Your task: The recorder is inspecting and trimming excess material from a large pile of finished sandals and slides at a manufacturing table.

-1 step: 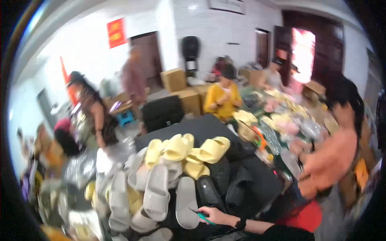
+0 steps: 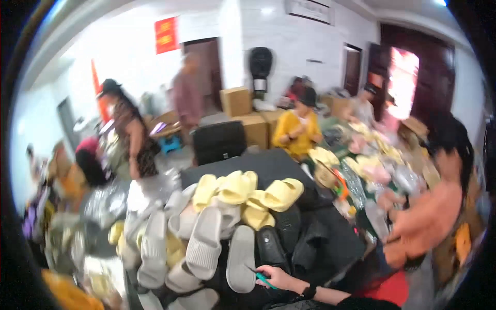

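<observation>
Right hand (image 2: 276, 277) grips green tool (image 2: 264, 280); grey slippers (image 2: 204, 248) heaped on table (image 2: 336, 240)

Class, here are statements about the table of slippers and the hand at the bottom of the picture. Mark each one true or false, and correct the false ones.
1. A hand at the lower edge holds a thin green tool. True.
2. The yellow slippers lie at the far side of the pile, beyond the grey slippers. True.
3. The hand rests on a yellow slipper. False: it is beside a grey slipper and a black one, well away from the yellow ones.
4. The person in the yellow top stands at the left wall. False: that person is at the far end of the table, near the cardboard boxes.
5. Both of the wearer's hands show. False: only one is in view.
</observation>
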Motion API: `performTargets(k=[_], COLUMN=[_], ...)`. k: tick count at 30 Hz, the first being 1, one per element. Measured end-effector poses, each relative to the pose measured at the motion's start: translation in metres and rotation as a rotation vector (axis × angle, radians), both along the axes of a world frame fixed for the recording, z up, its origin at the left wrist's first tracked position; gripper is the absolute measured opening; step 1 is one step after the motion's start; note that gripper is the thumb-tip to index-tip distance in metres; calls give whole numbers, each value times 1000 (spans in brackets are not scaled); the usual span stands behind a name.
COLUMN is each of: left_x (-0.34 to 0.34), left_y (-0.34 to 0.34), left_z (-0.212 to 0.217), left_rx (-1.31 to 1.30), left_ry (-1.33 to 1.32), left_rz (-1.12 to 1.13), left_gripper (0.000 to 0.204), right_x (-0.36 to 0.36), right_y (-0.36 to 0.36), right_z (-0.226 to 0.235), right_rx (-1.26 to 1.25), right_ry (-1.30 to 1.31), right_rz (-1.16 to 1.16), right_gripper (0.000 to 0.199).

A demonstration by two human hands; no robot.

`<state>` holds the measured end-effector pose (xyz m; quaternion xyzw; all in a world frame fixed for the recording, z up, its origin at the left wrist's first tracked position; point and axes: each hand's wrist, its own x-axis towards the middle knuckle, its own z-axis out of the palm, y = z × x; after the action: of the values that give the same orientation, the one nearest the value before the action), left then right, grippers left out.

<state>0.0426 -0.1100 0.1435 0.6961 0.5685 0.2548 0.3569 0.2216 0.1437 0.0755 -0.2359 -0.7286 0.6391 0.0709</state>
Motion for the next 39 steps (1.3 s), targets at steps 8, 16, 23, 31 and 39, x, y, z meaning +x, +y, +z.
performTargets(k=[8,16,23,31,39], left_x=[-22,-18,19,44,70], left_y=[-21,-11,19,57,82], left_z=[139,244,260,253,246], left_rx=[153,1055,963,847,830], left_ry=[-318,-300,-439,-522,-621], left_rz=[366,-92,-295,-362,-412], left_gripper=[25,24,23,23,22], right_x=[6,0,10,25,23], right_y=[-4,-13,-15,-2,-7], right_z=[24,30,30,6,4], right_rx=[-200,-134,-184,-94,-99], right_ry=[-109,-52,-7,-51,-76], right_rz=[-32,4,-6,-70,-185], right_gripper=[45,51,49,51,53])
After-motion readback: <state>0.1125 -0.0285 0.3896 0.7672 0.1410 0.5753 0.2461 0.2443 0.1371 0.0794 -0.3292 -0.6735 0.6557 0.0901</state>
